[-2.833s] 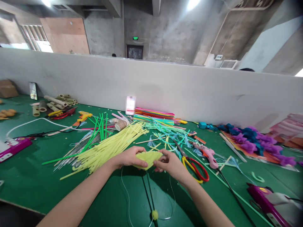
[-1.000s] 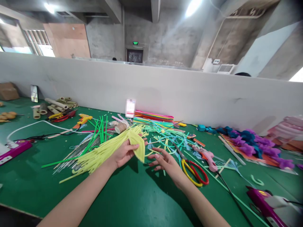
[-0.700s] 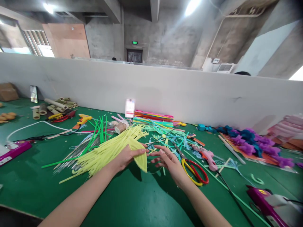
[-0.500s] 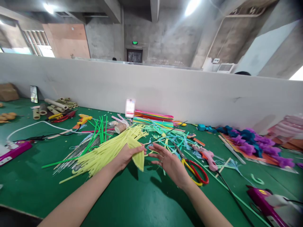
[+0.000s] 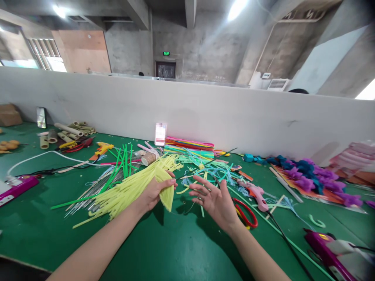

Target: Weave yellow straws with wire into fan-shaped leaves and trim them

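My left hand (image 5: 155, 192) is closed around a flat, leaf-shaped piece made of pale yellow pipe cleaners (image 5: 166, 191), held on edge above the green table (image 5: 164, 249). My right hand (image 5: 215, 199) hovers just right of it, palm turned up and fingers spread, with a thin wire running past the fingers toward the leaf piece. A thin dark stem (image 5: 211, 160) with a small yellow ball slants up behind the hands. A loose heap of yellow pipe cleaners (image 5: 129, 187) lies to the left of my left hand.
Red-and-yellow scissors (image 5: 246, 212) lie just right of my right hand, a pink glue gun (image 5: 258, 192) beyond them. Green and teal pipe cleaners (image 5: 205, 164), a twine spool (image 5: 149, 158), purple and blue fluffy pieces (image 5: 319, 177) and a magenta tool (image 5: 331, 249) surround the spot. A white partition (image 5: 205, 113) backs the table.
The yellow leaf piece went from flat between both hands to upright in my left hand alone. My right hand let go, then opened wider and turned palm up.
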Action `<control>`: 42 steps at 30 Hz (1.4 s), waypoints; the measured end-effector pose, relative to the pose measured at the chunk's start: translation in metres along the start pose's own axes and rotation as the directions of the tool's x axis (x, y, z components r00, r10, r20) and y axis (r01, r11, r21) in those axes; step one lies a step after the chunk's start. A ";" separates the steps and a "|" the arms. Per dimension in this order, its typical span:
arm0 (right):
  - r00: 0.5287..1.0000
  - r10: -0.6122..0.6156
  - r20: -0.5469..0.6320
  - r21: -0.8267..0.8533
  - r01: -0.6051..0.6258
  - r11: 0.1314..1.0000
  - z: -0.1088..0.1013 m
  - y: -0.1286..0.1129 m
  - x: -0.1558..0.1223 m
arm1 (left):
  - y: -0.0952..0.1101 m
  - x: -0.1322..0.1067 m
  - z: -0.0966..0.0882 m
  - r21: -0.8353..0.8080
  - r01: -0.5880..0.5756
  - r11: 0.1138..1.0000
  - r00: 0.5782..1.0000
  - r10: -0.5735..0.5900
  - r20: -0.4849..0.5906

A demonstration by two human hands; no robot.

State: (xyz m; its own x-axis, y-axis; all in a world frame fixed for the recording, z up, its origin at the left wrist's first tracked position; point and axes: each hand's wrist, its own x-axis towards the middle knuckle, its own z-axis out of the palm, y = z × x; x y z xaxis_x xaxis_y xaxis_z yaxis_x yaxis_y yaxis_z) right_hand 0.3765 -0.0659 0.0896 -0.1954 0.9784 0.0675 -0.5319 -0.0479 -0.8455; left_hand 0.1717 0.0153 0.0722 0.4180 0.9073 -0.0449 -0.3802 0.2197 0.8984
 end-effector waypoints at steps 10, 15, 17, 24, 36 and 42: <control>0.990 0.059 -0.128 0.017 -0.057 0.998 -0.004 0.003 0.006 | -0.002 0.003 -0.002 -0.010 0.093 0.996 0.995 -0.093 0.047; 0.990 0.031 -0.135 -0.188 -0.056 0.980 -0.009 0.012 0.004 | -0.003 -0.005 0.003 0.072 0.187 0.980 0.965 -0.197 0.172; 0.992 0.014 -0.126 -0.289 -0.050 0.956 -0.009 0.016 0.003 | -0.004 -0.008 0.005 0.102 0.207 0.973 0.949 -0.225 0.220; 0.967 -0.112 -0.227 -0.358 0.024 0.933 -0.008 0.018 0.007 | -0.003 -0.002 0.004 0.109 0.096 0.989 0.989 -0.107 0.102; 0.925 -0.187 -0.331 -0.276 0.095 0.956 -0.018 0.008 0.007 | 0.010 0.021 -0.036 0.885 -0.306 0.350 0.809 0.586 0.048; 0.938 -0.164 -0.307 -0.261 0.082 0.962 -0.014 0.005 0.006 | -0.004 0.027 -0.045 0.932 -0.357 0.060 0.816 0.505 0.280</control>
State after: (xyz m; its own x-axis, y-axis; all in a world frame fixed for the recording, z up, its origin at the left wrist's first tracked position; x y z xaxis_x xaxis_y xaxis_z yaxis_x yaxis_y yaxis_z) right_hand 0.3840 -0.0574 0.0790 0.1565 0.9869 0.0391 -0.3128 0.0870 -0.9458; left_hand 0.1475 0.0555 0.0481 0.3805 0.7512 0.5394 0.5973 -0.6449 0.4768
